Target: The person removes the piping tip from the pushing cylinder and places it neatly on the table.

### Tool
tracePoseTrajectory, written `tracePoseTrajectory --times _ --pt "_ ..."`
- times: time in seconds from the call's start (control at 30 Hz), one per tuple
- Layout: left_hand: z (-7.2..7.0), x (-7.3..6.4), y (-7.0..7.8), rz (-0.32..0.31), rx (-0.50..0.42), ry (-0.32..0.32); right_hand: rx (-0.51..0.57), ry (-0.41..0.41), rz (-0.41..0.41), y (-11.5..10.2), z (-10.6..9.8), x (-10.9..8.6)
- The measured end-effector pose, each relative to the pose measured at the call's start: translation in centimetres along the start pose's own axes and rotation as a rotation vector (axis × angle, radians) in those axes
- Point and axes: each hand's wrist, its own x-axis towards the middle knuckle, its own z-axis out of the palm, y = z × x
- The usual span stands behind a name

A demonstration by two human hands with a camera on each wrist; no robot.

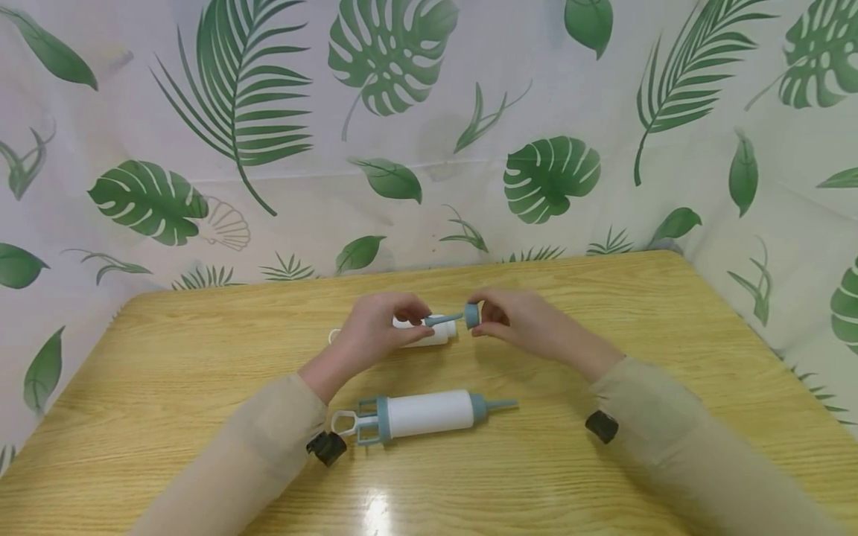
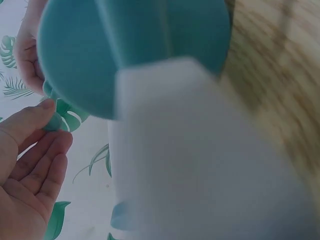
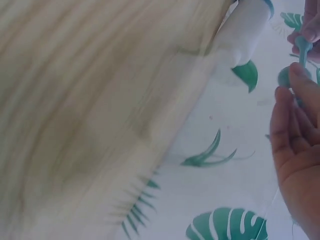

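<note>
Over the far middle of the table, my left hand [image 1: 372,327] pinches the wide end of a slim blue-grey nozzle [image 1: 445,319] between thumb and fingertips. The nozzle's thin tip points right, toward a short round blue-grey cap [image 1: 472,316] that my right hand [image 1: 526,320] holds by fingers and thumb. In the right wrist view the nozzle [image 3: 303,54] stands close to the cap [image 3: 285,77]. Behind my left fingers is a white tube [image 1: 439,336], partly hidden. Closer to me lies a white syringe [image 1: 431,414] with blue-grey ends and a nozzle fitted, its ring handle near my left wrist.
A wood-grain table [image 1: 570,476] spans the view, its back edge against a white cloth [image 1: 429,201] printed with green leaves. Black wrist devices sit on both sleeves; the left one [image 1: 326,448] is right beside the syringe's handle.
</note>
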Motion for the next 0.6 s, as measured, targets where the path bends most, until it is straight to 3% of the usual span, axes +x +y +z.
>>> tracePoseTrajectory --times 0.27,0.6 --pt "0.9 1.3 0.5 -0.049 0.016 -0.074 -0.083 0.002 0.079 2.3 -0.9 -0.8" --pt "1.7 3.1 1.8 -0.117 0.073 -0.113 -0.103 -0.071 0.174 4.4 -1.0 -1.3"
